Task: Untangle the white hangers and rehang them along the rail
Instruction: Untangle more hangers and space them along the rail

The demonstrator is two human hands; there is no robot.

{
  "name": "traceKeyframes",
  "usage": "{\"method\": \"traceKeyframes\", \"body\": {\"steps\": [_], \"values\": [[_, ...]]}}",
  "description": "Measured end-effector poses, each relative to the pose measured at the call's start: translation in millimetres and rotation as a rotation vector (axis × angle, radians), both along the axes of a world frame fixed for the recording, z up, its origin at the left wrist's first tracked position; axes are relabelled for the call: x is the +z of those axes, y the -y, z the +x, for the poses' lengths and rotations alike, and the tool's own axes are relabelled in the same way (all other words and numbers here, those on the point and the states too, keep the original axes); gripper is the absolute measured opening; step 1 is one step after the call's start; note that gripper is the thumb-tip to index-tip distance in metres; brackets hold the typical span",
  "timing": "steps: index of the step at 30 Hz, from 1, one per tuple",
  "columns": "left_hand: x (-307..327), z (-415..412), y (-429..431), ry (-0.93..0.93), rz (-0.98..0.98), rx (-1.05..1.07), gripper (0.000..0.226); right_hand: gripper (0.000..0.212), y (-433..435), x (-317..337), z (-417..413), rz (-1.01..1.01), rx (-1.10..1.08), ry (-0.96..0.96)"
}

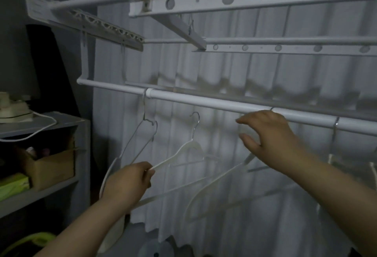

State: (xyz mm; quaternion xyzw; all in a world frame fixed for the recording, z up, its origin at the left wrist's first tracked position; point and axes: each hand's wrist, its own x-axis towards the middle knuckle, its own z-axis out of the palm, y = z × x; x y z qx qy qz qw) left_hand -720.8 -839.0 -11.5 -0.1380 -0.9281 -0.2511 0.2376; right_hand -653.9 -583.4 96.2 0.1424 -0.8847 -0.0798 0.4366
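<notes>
1. While the white hanger (188, 146) is held off the rail (204, 101), its metal hook (196, 118) is seen below the rail's left half and caught on nothing that can be made out.
2. The left hand (128, 183) is clamped round the tip of that hanger's left arm. The right hand (271, 134) is spread with the fingers apart and nothing is held in it. It is placed just under the rail, in front of a second white hanger (234, 170) whose hook appears to sit over the rail behind the knuckles.
3. A thin wire hanger (132, 138) is hung near the rail's left end, close beside the held hanger. Whether the two touch lower down cannot be told in the dim light.
4. The step in hand is judged to be the rehanging of the loose hanger. It would be better gripped at the neck than at the arm tip, so that the hook is steadied and not left to swing.
5. The hook should be turned with its open side towards the rail and lowered onto the bare stretch between the wire hanger and the second white hanger.
6. The lower bar should be kept out of the neighbouring hangers' arms as it is raised, and a gap should be left on each side.
</notes>
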Motion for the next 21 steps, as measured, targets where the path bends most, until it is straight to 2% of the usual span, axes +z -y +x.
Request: {"method": "traceKeyframes", "body": {"steps": [3, 7, 10, 11, 13, 16, 19, 21], "values": [[-3, 30, 31, -0.058, -0.024, 0.055, 0.017, 0.044, 40, -6, -7, -0.049, 0.039, 0.202], [-3, 79, 70, -0.109, 0.073, 0.079, 0.015, 0.056, 83, -17, -13, -0.189, 0.106, 0.537], [-11, 111, 96, -0.198, 0.12, 0.018, 0.055, 0.06, 112, -27, -6, -0.368, 0.255, 0.722], [-13, 120, 105, -0.198, 0.109, 0.019, 0.057, 0.058, 121, -31, -4, -0.416, 0.293, 0.775], [-18, 141, 121, -0.164, 0.049, 0.031, 0.051, 0.048, 136, -37, 5, -0.483, 0.383, 0.841], [-27, 168, 139, -0.132, 0.051, 0.029, 0.043, 0.01, 148, -45, 22, -0.51, 0.487, 0.972], [-29, 188, 149, -0.07, 0.116, 0.094, 0.008, 0.019, 155, -57, 38, -0.5, 0.529, 1.071], [-34, 195, 154, -0.065, 0.126, 0.204, 0.013, 0.02, 163, -71, 46, -0.552, 0.548, 1.104]]}}
